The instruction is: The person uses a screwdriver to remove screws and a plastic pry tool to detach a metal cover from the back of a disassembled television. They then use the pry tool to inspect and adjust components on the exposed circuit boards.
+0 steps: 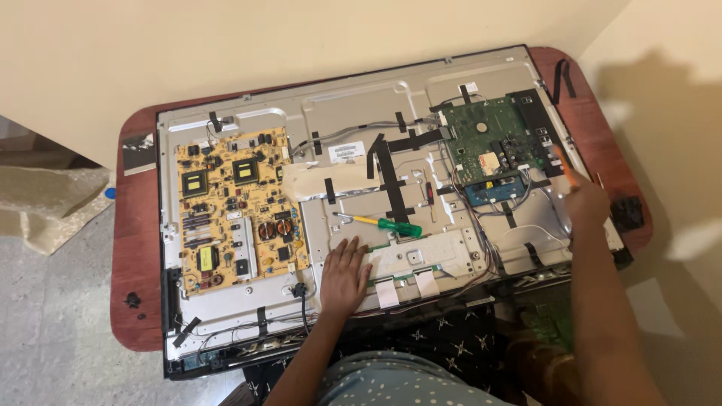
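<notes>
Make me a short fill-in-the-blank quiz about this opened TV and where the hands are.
1. The left hand rests flat on the metal ____ of the TV.
2. The right hand holds a tool with an ____ handle beside the green board.
3. The screwdriver lying loose has a ____ handle.
4. The large board on the left is ____.

Missing words: back; orange; green; yellow

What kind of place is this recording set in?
Probably a home room used for repair, not a workshop: an opened flat-panel television lies face down on a small wooden table against a plain wall, with a tiled floor and a screwdriver lying loose.
</notes>
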